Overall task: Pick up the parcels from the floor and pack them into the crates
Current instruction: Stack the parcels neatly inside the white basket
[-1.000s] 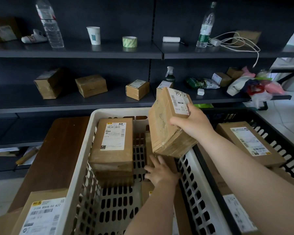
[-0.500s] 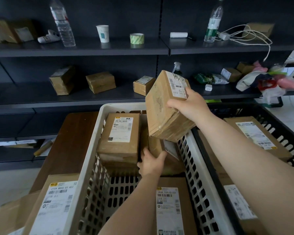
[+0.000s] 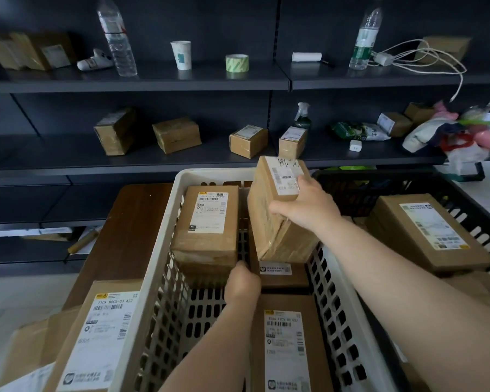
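My right hand [image 3: 306, 210] grips a tilted parcel [image 3: 277, 210] above the white crate [image 3: 159, 292]; my left hand [image 3: 242, 284], fingers hidden, reaches between two parcels inside.

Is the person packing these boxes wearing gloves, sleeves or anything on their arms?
No. Both forearms are bare as far as the picture shows, with no sleeves in view. The left hand and right hand have no gloves, and no watch, ring or wristband is visible.
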Demonstrator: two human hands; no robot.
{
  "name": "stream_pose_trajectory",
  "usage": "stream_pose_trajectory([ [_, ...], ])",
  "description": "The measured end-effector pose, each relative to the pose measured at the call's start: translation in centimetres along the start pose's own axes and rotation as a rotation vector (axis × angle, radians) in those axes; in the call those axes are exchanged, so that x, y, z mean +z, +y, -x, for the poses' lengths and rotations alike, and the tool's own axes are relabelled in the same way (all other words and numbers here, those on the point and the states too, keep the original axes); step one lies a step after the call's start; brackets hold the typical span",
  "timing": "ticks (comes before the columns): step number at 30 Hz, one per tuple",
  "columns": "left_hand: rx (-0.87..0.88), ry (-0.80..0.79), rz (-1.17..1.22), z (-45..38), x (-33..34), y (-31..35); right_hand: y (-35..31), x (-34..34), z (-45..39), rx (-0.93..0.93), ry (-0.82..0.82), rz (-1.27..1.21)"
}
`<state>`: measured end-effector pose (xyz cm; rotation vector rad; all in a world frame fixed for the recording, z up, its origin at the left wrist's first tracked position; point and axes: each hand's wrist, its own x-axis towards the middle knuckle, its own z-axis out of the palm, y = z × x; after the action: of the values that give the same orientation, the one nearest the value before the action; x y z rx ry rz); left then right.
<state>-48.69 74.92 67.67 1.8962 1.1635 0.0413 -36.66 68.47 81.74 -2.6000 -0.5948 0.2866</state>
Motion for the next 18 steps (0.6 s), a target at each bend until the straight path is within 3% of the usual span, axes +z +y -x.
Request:
stream_pose_trajectory([
  [5, 0.061, -0.064, 0.395, 0.7, -2.0, 1.9, 1.3, 4.1, 1.5, 0.033, -0.057, 0.113],
  [11, 0.067, -0.132, 0.674, 1.8, -2.7, 4.1, 1.2, 6.0, 1.4, 0.005, 0.036, 0.148],
  [14, -0.011, -0.167, 0.666, 1.8, -3.2, 4.4, 1.2, 6.7, 0.8, 0.013, -0.077, 0.226],
  [18, -0.008, -0.229, 0.574, 2.4, -3.7, 4.6, 0.6, 7.2, 0.1, -0.013, -0.062, 0.299],
])
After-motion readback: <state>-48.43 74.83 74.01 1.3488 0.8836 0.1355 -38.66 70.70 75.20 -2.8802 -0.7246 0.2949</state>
